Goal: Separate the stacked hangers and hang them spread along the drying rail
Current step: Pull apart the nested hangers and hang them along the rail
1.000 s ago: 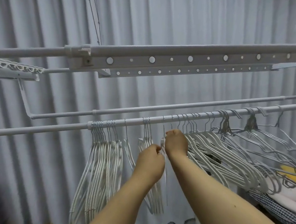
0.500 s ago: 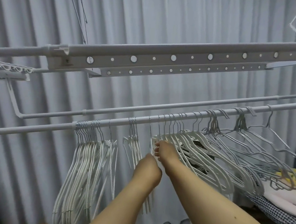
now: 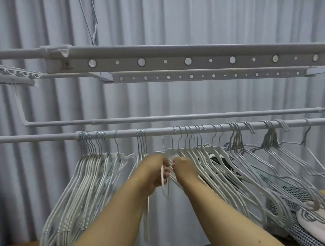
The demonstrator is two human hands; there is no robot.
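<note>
A single white hanger [image 3: 162, 175] is sitting in the left hand [image 3: 152, 172], whose fingers are curling round its shoulder, and its hook [image 3: 163, 143] is hovering just under the drying rail [image 3: 41, 138], blurred, not resting on it. The right hand [image 3: 184, 167] is curling its fingers into the near end of the white hanger bunch [image 3: 221, 175] just beside it; exactly which hanger it is pinching cannot be told. The two hands are nearly touching below the middle of the rail.

Along the rail the hangers are sitting in groups. At the left end of the hanger run, a tightly packed stack [image 3: 80, 184] is hanging, too dense to count surely, with one lone hanger [image 3: 116, 144] at its right edge. Next, four hooks [image 3: 141, 138] are sitting close together. After an open stretch of bare rail above the hands, about a dozen hooks are spreading rightward over the white bunch. Further right, two clusters of grey wire hangers [image 3: 271, 155] are leaning towards the right end, and one more wire hanger [image 3: 307, 136] is hanging alone near the frame's right edge.

Bare rail is also running from the packed stack out to the left edge. Three other bars are showing: a thinner rod [image 3: 138, 119] just behind the rail, and two perforated beams [image 3: 181, 60] higher up. A pleated curtain [image 3: 184, 18] is filling the background, and folded laundry [image 3: 308, 219] is lying in the lower right corner.
</note>
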